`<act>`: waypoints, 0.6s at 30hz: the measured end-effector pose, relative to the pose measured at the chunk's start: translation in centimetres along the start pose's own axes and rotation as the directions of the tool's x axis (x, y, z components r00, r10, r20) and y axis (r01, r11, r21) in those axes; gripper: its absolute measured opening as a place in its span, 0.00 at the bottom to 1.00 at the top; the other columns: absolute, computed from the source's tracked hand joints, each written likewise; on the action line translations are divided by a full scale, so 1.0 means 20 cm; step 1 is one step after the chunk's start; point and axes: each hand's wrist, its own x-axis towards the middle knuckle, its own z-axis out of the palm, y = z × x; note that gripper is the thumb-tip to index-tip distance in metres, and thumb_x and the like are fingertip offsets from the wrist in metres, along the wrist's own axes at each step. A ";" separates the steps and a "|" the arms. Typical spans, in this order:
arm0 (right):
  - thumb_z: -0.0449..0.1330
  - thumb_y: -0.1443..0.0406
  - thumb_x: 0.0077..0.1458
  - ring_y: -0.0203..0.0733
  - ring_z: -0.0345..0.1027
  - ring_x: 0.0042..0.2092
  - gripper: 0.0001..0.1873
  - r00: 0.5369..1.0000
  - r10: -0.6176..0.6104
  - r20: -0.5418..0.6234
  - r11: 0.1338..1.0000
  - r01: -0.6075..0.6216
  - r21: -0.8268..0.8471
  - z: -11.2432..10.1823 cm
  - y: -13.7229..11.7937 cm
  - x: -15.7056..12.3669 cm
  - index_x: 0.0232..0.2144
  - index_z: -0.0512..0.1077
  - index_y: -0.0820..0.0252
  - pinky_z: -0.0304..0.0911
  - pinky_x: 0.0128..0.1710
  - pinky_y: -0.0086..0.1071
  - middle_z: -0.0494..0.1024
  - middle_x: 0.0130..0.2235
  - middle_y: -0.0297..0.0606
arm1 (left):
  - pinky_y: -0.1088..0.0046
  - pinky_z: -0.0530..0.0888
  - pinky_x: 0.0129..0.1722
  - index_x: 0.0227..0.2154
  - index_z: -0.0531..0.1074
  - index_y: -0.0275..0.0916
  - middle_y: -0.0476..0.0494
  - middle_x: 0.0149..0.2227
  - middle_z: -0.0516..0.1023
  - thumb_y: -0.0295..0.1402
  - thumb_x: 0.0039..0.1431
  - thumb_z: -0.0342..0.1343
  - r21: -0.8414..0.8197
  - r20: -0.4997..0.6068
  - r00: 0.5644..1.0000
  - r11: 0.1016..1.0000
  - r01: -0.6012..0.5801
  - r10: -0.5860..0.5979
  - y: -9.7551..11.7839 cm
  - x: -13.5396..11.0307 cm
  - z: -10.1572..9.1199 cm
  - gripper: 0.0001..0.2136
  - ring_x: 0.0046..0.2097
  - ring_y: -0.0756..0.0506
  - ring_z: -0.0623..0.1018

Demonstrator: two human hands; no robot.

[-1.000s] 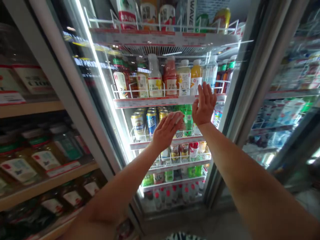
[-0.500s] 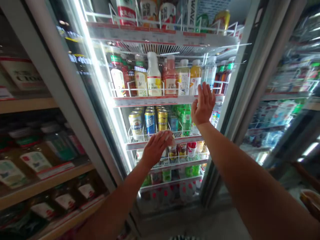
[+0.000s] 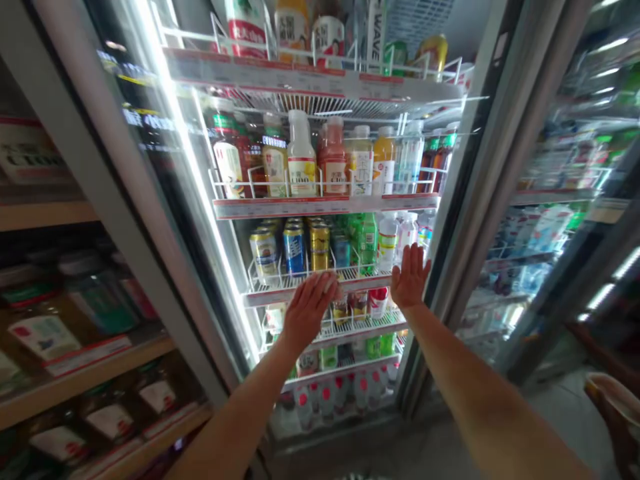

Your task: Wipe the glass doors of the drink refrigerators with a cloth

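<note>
I face a lit drinks cooler with its glass door (image 3: 150, 173) swung open to the left. My left hand (image 3: 307, 307) is stretched out flat, fingers together, in front of the can shelf (image 3: 280, 290) edge. My right hand (image 3: 410, 275) is open with fingers spread, at the right end of that same shelf, below white bottles (image 3: 387, 240). Neither hand holds anything. Beer cans (image 3: 293, 248) and green bottles (image 3: 367, 239) stand on that shelf. Juice and tea bottles (image 3: 300, 160) fill the shelf above.
Wooden shelves (image 3: 85, 373) with jars and packets run along the left behind the door. A second cooler (image 3: 550, 200) stands to the right. Lower cooler shelves hold small bottles (image 3: 345, 393). A brown object (image 3: 613, 407) shows at the right edge near the floor.
My right hand has dropped from the juice shelf's edge to the can shelf's right end. My left hand has lowered and moved slightly left. The view has shifted a little.
</note>
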 end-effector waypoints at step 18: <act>0.40 0.59 0.69 0.51 0.40 0.76 0.35 0.991 -0.105 -0.082 0.992 0.098 -0.083 0.09 0.07 -0.02 0.72 0.53 0.68 0.35 0.74 0.56 0.56 0.72 0.53 | 0.59 0.45 0.77 0.68 0.66 0.36 0.44 0.73 0.55 0.25 0.69 0.50 -0.004 0.004 0.996 0.996 -0.092 0.092 0.28 0.13 0.20 0.25 0.76 0.40 0.50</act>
